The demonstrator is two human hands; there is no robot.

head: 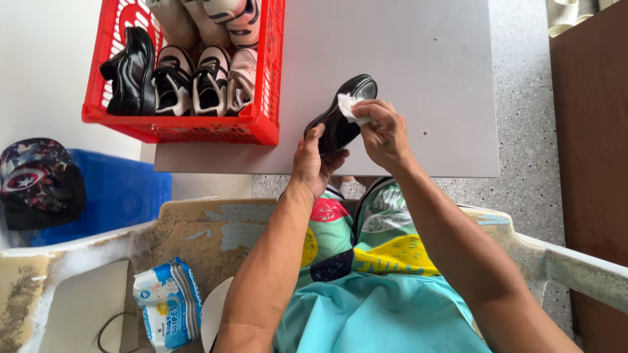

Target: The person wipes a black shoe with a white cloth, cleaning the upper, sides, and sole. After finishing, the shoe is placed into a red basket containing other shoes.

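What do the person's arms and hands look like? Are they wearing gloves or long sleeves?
No gloves and no long sleeves. Both forearms are bare up to the bottom of the picture, and the left hand and right hand are bare too. No watch, ring or bracelet shows. Below the arms, the person wears a teal top and colourful patterned shorts.
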